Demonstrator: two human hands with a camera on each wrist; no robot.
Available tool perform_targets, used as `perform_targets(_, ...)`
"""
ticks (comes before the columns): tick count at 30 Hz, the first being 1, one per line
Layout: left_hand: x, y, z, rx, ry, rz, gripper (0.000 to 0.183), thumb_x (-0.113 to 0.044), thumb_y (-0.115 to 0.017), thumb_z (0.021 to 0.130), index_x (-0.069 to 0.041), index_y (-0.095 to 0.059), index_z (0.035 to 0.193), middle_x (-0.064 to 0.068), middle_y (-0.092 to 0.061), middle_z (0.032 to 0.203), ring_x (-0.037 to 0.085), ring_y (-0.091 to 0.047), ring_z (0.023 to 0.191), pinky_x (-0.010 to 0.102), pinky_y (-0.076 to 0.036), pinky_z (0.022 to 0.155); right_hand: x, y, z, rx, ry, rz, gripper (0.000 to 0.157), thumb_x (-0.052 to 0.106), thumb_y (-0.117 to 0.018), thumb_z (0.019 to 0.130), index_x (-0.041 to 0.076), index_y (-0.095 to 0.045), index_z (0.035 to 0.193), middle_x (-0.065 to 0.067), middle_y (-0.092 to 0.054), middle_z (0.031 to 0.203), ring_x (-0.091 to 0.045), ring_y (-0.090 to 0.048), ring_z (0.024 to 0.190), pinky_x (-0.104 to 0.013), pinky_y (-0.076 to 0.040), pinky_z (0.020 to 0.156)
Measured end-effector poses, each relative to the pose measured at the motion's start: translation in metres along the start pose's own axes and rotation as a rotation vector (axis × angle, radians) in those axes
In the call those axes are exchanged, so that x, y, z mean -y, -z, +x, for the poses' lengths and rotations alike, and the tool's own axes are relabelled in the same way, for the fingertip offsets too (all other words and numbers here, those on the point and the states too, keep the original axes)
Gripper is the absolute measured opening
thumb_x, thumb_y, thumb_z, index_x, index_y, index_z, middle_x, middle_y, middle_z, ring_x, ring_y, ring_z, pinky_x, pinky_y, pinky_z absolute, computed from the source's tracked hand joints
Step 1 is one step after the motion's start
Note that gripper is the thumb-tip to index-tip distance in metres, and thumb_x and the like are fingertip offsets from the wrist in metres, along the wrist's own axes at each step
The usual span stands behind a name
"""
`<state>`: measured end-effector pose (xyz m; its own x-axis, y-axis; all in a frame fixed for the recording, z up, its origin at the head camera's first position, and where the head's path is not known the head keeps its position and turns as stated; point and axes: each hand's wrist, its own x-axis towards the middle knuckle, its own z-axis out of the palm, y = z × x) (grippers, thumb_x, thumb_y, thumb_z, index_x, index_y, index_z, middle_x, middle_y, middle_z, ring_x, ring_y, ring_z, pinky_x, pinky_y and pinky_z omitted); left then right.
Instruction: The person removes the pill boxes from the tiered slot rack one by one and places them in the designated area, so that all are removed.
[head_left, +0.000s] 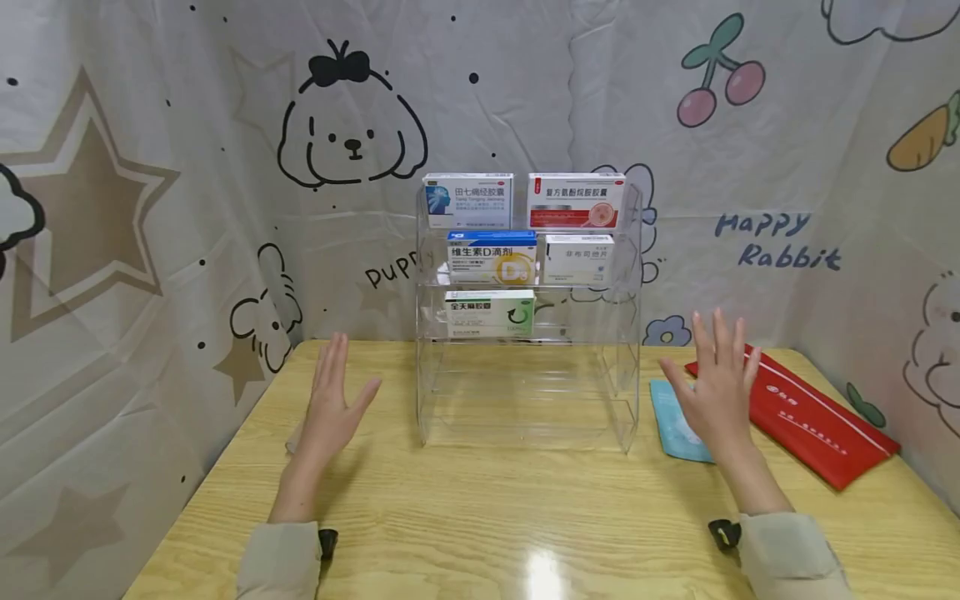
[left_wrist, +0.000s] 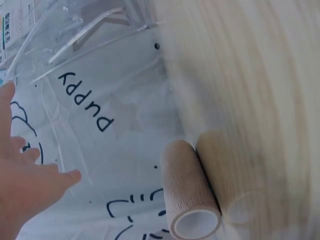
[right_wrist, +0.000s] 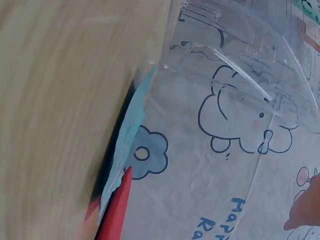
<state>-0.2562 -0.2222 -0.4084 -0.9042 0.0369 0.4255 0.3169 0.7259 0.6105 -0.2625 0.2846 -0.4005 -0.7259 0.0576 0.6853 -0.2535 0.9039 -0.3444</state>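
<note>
From far away, I am seeing both hands hanging open above the bench (head_left: pixel 480 508). The left hand (head_left: pixel 330 408) is pointing its fingers toward the back edge and sticking its thumb out to the side. It is hanging near a tan bandage roll (left_wrist: pixel 187 182), which is lying on its side by the left edge. The right hand (head_left: pixel 718 396) is spreading its fingers wide, and in the head view it is hiding part of a light blue packet (head_left: pixel 672 425). That packet is lying just to the right of the clear plastic stand (head_left: pixel 628 392). A red pouch (head_left: pixel 817 417) with white writing is lying on a slant, going from the back edge toward the right edge. I am not able to tell if the packet and the pouch are touching.

The stand is standing in the middle, close to the back edge. Its top step is holding a blue and white box (head_left: pixel 483 204) on the left and a red and white box (head_left: pixel 573 200) on the right. The next step is holding a vitamin D box (head_left: pixel 491 260) and a small white box (head_left: pixel 577 260). Below them, a green and white box (head_left: pixel 490 315) is sitting on the left side.
</note>
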Motion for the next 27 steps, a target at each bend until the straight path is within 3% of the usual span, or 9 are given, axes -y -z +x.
perform_targets(7,-0.008,-0.002,0.000,0.007,0.022,-0.067,0.085,-0.041,-0.060,0.097,-0.027,-0.003,0.159,0.001,-0.003,0.168,0.039,-0.012,0.152,0.069,-0.020,0.120,0.019,-0.005,0.009,-0.093,0.112,0.064,0.085,0.074,-0.031,0.093,0.016,-0.027,0.156,-0.011,-0.017,0.165,-0.039,-0.009,0.153,-0.070,-0.002,0.122)
perform_targets(15,-0.016,-0.007,0.003,0.042,0.000,-0.099,0.088,-0.038,-0.066,0.093,-0.024,-0.009,0.159,0.005,-0.010,0.167,0.038,-0.018,0.151,0.060,-0.025,0.122,0.045,-0.013,0.022,-0.157,0.227,0.116,0.079,0.067,-0.037,0.096,0.012,-0.036,0.152,-0.018,-0.030,0.159,-0.037,-0.018,0.152,-0.066,-0.011,0.124)
perform_targets(22,-0.021,-0.017,0.009,0.096,-0.010,-0.125,0.088,-0.030,-0.070,0.091,-0.019,-0.015,0.158,0.011,-0.016,0.165,0.037,-0.022,0.150,0.058,-0.027,0.123,0.064,-0.026,0.034,-0.156,0.348,0.170,0.074,0.060,-0.043,0.096,0.009,-0.040,0.149,-0.019,-0.037,0.155,-0.040,-0.027,0.148,-0.066,-0.022,0.121)
perform_targets(27,-0.023,-0.023,0.011,0.115,-0.009,-0.130,0.084,-0.028,-0.073,0.089,-0.017,-0.024,0.157,0.015,-0.027,0.161,0.041,-0.034,0.144,0.059,-0.035,0.118,0.080,-0.039,0.045,-0.140,0.426,0.208,0.068,0.049,-0.055,0.095,0.006,-0.044,0.147,-0.020,-0.043,0.151,-0.041,-0.035,0.143,-0.060,-0.031,0.120)
